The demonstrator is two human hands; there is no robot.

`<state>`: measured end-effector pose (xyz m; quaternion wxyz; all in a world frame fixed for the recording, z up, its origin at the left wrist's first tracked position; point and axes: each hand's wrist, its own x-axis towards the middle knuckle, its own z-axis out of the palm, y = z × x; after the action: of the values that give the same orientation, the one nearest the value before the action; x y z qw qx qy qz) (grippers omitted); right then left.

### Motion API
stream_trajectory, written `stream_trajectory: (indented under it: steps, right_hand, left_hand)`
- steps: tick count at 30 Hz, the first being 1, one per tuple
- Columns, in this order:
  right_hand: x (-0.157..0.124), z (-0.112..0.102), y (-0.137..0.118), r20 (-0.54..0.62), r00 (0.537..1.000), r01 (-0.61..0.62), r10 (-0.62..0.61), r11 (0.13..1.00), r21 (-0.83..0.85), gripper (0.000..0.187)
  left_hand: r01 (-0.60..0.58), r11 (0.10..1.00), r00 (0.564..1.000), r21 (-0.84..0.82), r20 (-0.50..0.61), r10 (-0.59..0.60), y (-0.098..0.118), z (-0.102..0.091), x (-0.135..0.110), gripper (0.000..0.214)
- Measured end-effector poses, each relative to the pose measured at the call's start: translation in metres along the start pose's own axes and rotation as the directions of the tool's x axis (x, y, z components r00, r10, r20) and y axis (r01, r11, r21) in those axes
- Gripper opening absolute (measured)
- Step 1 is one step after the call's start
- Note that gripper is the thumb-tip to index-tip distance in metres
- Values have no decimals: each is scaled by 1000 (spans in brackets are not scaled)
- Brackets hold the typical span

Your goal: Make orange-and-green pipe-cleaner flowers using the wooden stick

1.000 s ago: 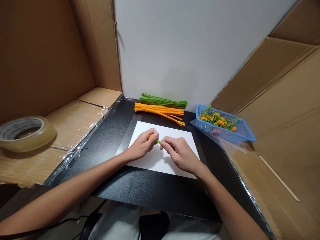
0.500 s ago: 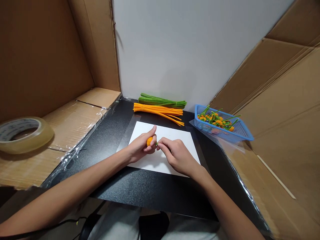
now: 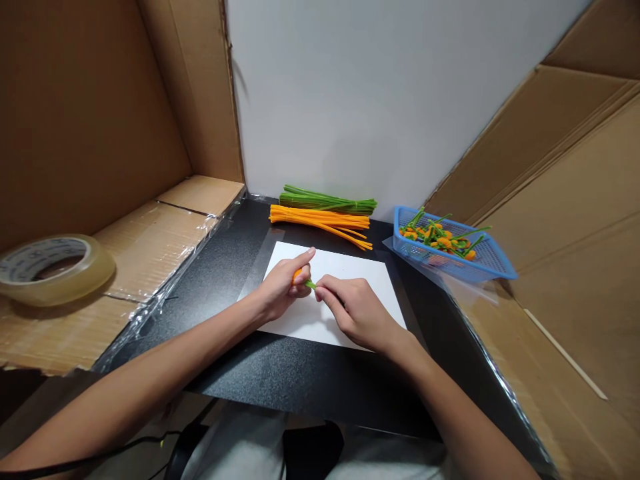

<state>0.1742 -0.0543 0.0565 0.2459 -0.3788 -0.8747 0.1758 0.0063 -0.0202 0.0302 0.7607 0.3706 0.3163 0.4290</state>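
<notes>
My left hand [image 3: 283,291]: closed, gripping an orange pipe-cleaner piece [image 3: 298,274]. My right hand [image 3: 354,312]: pinching a green pipe-cleaner stem [image 3: 311,285], the two kept together for close work over a white paper sheet [image 3: 353,267].

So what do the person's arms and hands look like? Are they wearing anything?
The left arm and right arm are bare, with no sleeves showing. The left hand and right hand wear no gloves, rings or watch. The fingers are slender.
</notes>
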Motion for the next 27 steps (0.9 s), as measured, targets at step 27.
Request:
stream_trajectory:
  steps: [27]
  right_hand:
    - [-2,9,11,-310,943,-147,121,987,-60,9]
  left_hand:
    - [-399,817,917,417,153,369,-16,-9,-6,24]
